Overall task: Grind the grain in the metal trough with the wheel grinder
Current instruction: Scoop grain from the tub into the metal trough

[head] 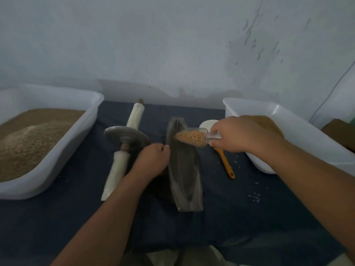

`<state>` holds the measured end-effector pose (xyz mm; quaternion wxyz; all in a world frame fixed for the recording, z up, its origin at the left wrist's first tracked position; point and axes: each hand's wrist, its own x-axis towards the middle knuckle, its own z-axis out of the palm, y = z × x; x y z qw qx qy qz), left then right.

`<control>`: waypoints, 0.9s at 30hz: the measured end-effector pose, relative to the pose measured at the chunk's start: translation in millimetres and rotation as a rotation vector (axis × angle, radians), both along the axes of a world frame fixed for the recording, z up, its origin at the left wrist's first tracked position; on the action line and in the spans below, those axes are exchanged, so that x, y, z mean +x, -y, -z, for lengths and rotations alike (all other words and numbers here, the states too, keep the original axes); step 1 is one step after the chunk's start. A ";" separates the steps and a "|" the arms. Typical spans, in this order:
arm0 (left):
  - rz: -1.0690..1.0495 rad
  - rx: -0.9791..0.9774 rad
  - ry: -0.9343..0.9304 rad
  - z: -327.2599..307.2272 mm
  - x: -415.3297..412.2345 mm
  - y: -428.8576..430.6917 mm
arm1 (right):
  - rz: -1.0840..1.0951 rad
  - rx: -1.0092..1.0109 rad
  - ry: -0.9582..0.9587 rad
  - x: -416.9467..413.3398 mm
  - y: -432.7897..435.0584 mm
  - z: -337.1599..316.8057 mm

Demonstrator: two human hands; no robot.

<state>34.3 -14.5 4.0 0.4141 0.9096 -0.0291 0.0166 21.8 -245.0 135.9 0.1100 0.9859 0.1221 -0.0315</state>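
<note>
Your right hand [236,135] grips a clear scoop [209,135] heaped with grain [190,136], holding it above the far half of the trough [184,175]; the trough looks bare inside, so loading appears barely begun and all the grinding is left. Your left hand [151,160] sits curled against the trough's left rim, though whether it grips the rim cannot be told, and the grinder [124,139] lies untouched on the cloth [249,208] just to the left. The trough runs lengthwise away from you toward the wall, its far tip leaning slightly left, with the grinder's axle nearly alongside, far end tilting right.
</note>
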 end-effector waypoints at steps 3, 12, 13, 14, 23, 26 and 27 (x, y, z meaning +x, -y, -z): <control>0.016 0.009 0.003 -0.8 0.7 -0.4 | -0.007 -0.136 -0.082 -13.2 -15.7 -20.5; 0.008 -0.032 -0.013 3.0 3.7 0.7 | -0.021 -0.358 -0.113 -83.1 -36.0 -62.7; 0.008 -0.031 -0.005 3.7 3.8 0.8 | -0.031 -0.390 -0.072 -85.8 -35.5 -60.7; 0.007 -0.026 0.006 4.3 4.0 0.9 | -0.041 -0.413 -0.043 -88.3 -34.6 -58.4; 0.014 -0.044 -0.018 6.9 4.8 1.1 | 0.030 -0.068 0.172 -75.8 19.2 -8.5; 0.016 -0.024 -0.018 9.6 7.3 0.8 | 0.083 0.149 0.398 -52.0 78.3 -3.8; 0.012 -0.019 -0.020 10.8 7.5 0.9 | 0.185 0.193 0.421 -36.6 103.7 -0.4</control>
